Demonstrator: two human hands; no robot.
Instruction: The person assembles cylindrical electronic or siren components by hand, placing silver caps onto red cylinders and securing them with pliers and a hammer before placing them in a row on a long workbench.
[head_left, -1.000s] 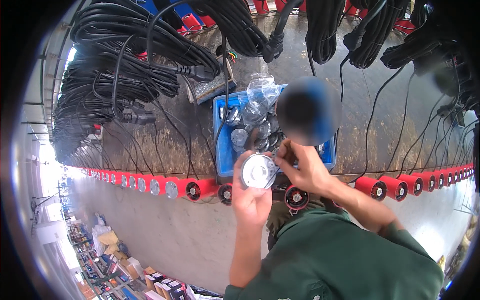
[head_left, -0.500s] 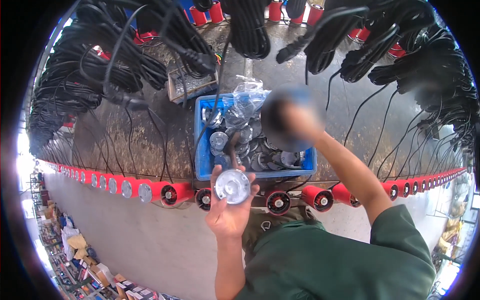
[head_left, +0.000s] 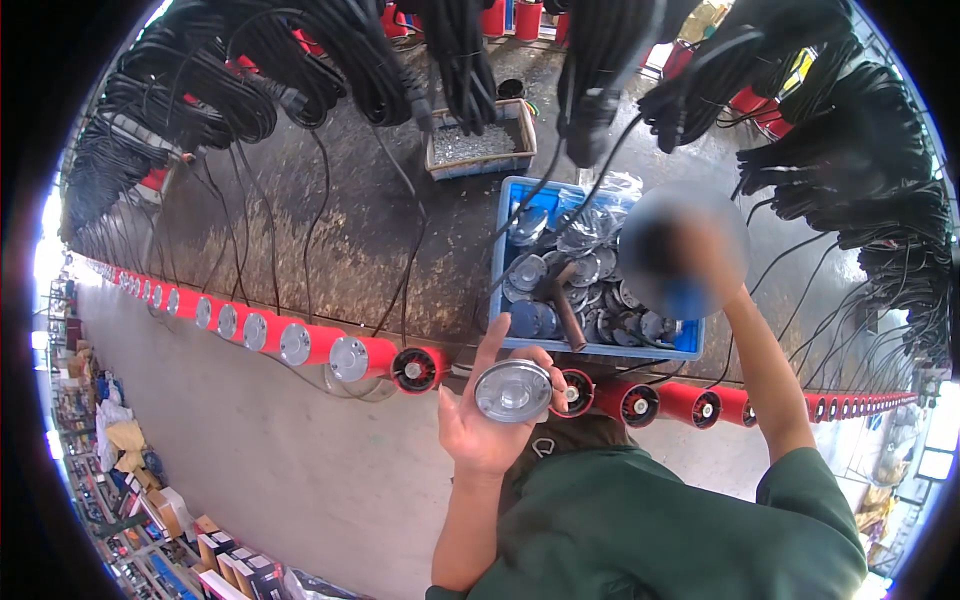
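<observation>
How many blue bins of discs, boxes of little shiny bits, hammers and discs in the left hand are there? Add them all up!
Blue bin: 1
Box of little shiny bits: 1
Hammer: 1
Metal disc in the left hand: 1
Total: 4

The right grip (head_left: 708,245) is blurred (part of the blue bin (head_left: 690,341) too).

No readable lettering anywhere
</observation>
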